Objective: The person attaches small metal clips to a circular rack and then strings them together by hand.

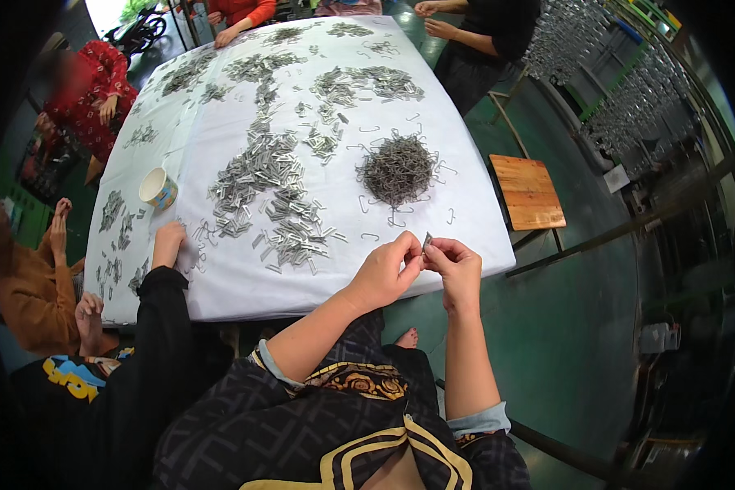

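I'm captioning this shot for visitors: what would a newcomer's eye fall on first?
Probably the dark heap of hooks on the right of the white table, with silvery metal pieces spread to its left. At the table's near edge, the left hand and right hand meet at a small grey piece.

tablecloth [465,163]: white | metal pieces [263,167]: silver-grey | hooks [398,169]: dark grey | shirt [294,433]: black, yellow-banded

A small grey piece [428,238] points upward in the right hand [459,268].

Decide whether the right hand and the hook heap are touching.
Apart: the head view shows white cloth between the right hand and the hook heap.
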